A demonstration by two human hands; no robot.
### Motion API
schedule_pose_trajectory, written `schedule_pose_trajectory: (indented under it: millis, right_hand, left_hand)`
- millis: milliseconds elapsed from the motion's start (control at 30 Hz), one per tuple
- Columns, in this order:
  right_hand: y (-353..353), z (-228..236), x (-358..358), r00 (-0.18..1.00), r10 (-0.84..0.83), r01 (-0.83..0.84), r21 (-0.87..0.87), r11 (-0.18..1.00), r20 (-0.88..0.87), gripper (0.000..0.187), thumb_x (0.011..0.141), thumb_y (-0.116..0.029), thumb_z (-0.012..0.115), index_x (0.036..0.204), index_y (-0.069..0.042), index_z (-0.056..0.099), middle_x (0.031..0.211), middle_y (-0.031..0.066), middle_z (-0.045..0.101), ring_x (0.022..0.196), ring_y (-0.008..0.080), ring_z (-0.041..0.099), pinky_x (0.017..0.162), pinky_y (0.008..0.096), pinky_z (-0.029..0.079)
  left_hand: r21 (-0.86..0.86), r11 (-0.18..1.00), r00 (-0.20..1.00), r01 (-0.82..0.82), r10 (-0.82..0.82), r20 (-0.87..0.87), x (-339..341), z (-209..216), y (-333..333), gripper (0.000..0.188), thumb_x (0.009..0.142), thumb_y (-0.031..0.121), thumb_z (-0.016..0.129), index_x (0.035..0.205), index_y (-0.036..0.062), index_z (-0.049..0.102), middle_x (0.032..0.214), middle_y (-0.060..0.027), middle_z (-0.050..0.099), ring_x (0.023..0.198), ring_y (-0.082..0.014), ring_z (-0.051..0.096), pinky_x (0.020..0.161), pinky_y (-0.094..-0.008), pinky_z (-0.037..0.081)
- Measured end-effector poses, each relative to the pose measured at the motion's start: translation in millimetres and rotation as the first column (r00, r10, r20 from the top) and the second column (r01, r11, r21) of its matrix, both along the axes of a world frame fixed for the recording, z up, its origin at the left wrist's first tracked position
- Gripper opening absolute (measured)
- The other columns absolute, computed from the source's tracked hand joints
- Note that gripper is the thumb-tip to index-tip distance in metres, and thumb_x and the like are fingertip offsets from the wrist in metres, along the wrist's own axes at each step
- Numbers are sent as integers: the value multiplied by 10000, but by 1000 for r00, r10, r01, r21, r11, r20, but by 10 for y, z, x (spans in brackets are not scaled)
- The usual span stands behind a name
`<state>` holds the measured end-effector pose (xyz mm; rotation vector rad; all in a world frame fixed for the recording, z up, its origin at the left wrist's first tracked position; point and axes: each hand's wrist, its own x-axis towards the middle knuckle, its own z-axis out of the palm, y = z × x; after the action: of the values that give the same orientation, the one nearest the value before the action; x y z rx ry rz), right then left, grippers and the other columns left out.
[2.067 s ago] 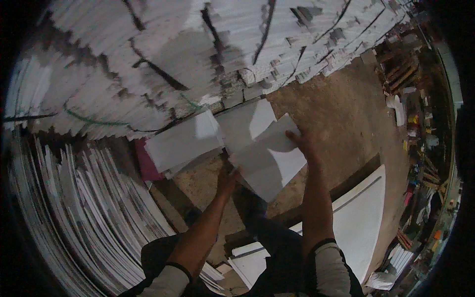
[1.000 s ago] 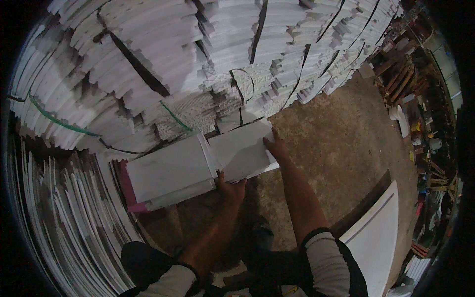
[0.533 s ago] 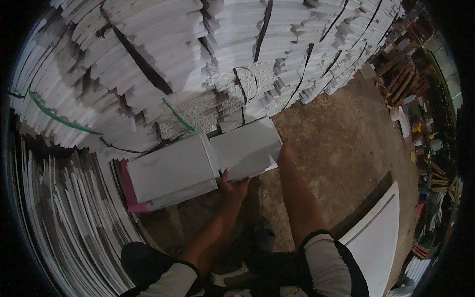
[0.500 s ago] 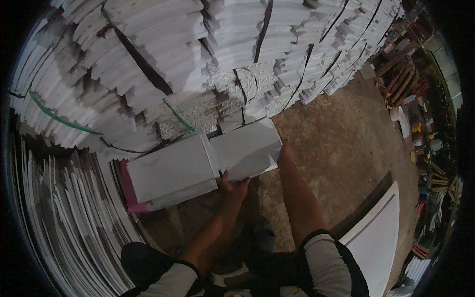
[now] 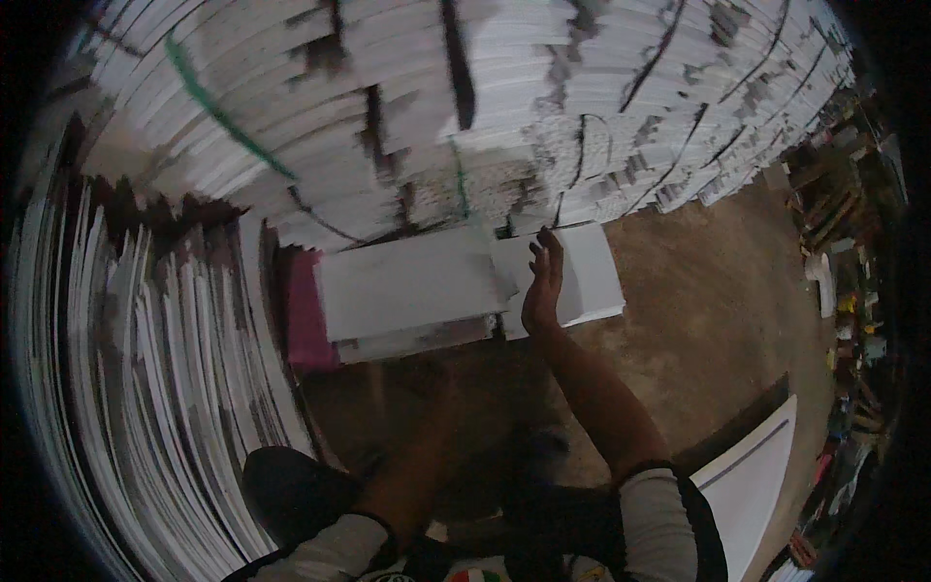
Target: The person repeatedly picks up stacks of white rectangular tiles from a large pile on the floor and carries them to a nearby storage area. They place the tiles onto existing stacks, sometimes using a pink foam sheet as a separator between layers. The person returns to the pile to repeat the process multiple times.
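Note:
Two low stacks of white rectangular sheets lie side by side in front of me. The left stack (image 5: 412, 286) is the longer one and stands a little higher than the right stack (image 5: 593, 267). Over the inner part of the right stack, close to where the two meet, is my right hand (image 5: 545, 281), held edge-on with its fingers stretched out and nothing seen in them. I cannot tell whether it touches the sheets. My left hand (image 5: 436, 383) is dark and smeared by motion, just on my side of the left stack; its fingers cannot be made out.
A tall wall of strapped white sheets (image 5: 388, 97) rises behind the stacks. Upright boards (image 5: 184, 388) line the left side. Pink material (image 5: 308, 310) shows at the left stack's end. A white panel (image 5: 752, 485) lies on the brown floor (image 5: 698, 301) at right, with clutter (image 5: 844, 330) beyond.
My right hand has left the right stack's outer edge and come left over its top. My left hand has let go of the near edge and drawn back toward me. The view has shifted left.

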<state>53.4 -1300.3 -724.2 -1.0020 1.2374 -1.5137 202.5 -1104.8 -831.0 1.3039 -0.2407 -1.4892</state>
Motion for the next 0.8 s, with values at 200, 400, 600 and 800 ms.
schedule_pose_trajectory:
  millis: [200,400,600,800]
  right_hand:
    - [167,493,446,992,98,-116,258,959,80,646,1007,-387,567,1483,22,411,1412,188,524,1288,292,497,1107,405,364]
    - [94,375,474,940,341,-328,327,886,18,632,993,-378,586,1451,42,472,1303,185,628,1172,274,591,1023,360,446]
    - [141,151,591,929,369,-340,326,882,-29,643,986,-419,589,1457,7,487,1396,187,569,1266,283,531,1068,371,405]
    - [262,424,538,904,322,-422,476,771,280,752,970,-541,567,1482,-5,441,1456,148,503,1331,285,457,1125,437,329]
  left_hand:
    - [-234,930,897,-284,344,279,1159,406,-133,637,967,396,551,1490,76,381,1518,-124,395,1403,-310,372,1169,-499,274]
    - [-400,852,809,-339,481,338,1641,550,-248,632,984,366,536,1512,66,361,1544,-123,376,1420,-295,362,1180,-473,268]
    - [-536,778,735,-327,566,374,1638,753,-333,628,1002,336,521,1535,56,341,1570,-122,358,1436,-281,351,1190,-447,262]
    - [-748,663,737,40,486,470,1864,1111,-594,625,1020,306,507,1557,46,321,1596,-121,339,1453,-266,341,1200,-420,255]
